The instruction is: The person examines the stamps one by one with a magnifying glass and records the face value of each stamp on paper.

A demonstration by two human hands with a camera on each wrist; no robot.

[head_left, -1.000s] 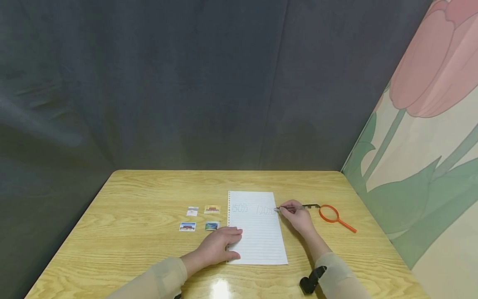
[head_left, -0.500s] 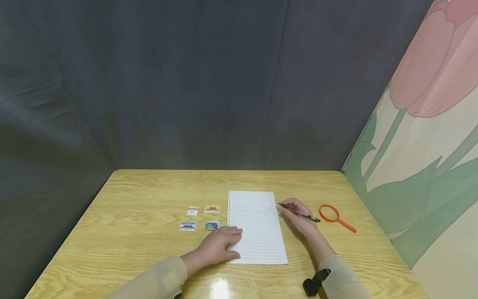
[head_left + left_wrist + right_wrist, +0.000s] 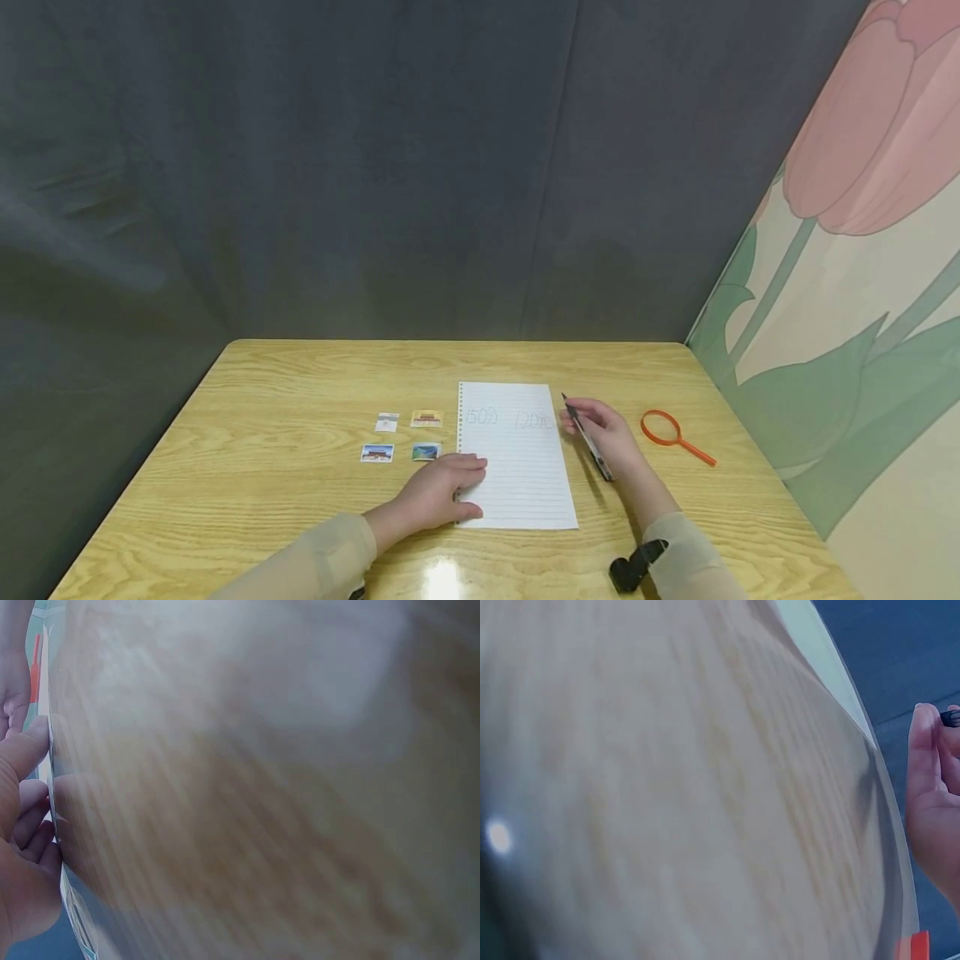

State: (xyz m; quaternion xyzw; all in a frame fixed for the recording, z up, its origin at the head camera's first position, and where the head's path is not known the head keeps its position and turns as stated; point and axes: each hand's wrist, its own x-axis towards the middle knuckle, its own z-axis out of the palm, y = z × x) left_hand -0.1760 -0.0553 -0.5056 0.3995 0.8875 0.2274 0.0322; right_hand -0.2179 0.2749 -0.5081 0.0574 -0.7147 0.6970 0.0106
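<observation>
A lined sheet of paper (image 3: 517, 492) lies on the table, with "150" and "120" and further faint marks written near its top. My left hand (image 3: 438, 492) rests on the sheet's lower left edge, fingers out over it. Just off the right edge of the paper, my right hand (image 3: 609, 435) holds a dark pen (image 3: 592, 448) with its tip pointing up and away. In the right wrist view the right hand (image 3: 936, 795) shows at the right edge with only a bit of the pen (image 3: 950, 718). The left wrist view shows the left hand's fingers (image 3: 34, 817) at the table surface.
Several small stamps lie left of the paper, among them a yellow stamp (image 3: 427, 419) and a blue one (image 3: 377, 453). An orange magnifying glass (image 3: 678, 438) lies to the right of my right hand. A dark curtain (image 3: 465, 183) hangs behind the wooden table (image 3: 285, 467).
The pen has lifted off the writing and swung round in my right hand, its tip now pointing up and away. The right hand has shifted slightly right. My left hand stays put.
</observation>
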